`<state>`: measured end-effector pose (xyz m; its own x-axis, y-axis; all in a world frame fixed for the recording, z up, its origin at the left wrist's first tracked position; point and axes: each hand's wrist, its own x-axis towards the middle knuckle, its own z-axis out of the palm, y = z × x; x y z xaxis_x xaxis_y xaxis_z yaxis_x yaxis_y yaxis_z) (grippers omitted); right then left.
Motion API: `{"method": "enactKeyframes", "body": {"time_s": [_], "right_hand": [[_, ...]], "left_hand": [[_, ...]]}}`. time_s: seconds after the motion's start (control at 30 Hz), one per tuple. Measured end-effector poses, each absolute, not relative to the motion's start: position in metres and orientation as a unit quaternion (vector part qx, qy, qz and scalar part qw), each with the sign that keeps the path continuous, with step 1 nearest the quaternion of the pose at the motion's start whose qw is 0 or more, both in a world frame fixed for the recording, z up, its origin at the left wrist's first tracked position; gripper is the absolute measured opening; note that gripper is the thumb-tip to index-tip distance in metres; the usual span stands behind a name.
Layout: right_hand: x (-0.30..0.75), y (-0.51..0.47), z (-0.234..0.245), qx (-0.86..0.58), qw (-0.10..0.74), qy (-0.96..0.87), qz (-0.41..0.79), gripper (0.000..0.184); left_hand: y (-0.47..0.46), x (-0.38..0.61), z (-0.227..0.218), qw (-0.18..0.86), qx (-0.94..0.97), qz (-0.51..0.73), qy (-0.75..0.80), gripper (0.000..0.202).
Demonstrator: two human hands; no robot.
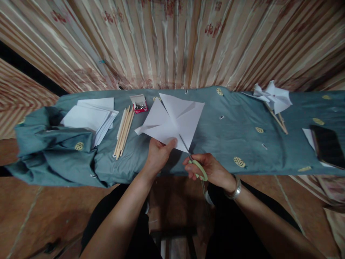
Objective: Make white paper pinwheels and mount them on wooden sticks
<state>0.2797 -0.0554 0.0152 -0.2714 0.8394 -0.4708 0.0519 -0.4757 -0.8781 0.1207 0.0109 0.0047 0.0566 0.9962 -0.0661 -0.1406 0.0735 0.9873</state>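
Observation:
My left hand (159, 154) pinches the near corner of a white square sheet of paper (172, 120), creased along its diagonals and held above the teal cloth. My right hand (206, 169) grips scissors (192, 160) with pale green handles. Their blades reach into the paper's lower edge, along a crease. A metal bracelet sits on my right wrist.
A teal cloth (231, 144) covers the table. On it lie a stack of white paper (88, 117), several wooden sticks (124, 131), a small open box of pins (139, 103), a finished paper pinwheel (273, 97) on a stick and a dark phone (327, 145). Striped curtains hang behind.

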Motion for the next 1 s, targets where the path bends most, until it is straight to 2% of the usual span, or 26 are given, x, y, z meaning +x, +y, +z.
{"method": "enactKeyframes", "body": {"time_s": [1.0], "right_hand": [[0.2827,-0.054,0.0129,-0.557,0.303,-0.43,0.642,0.052]], "left_hand": [[0.003,0.1249,-0.0002,0.596,0.472,0.476,0.442,0.027]]}}
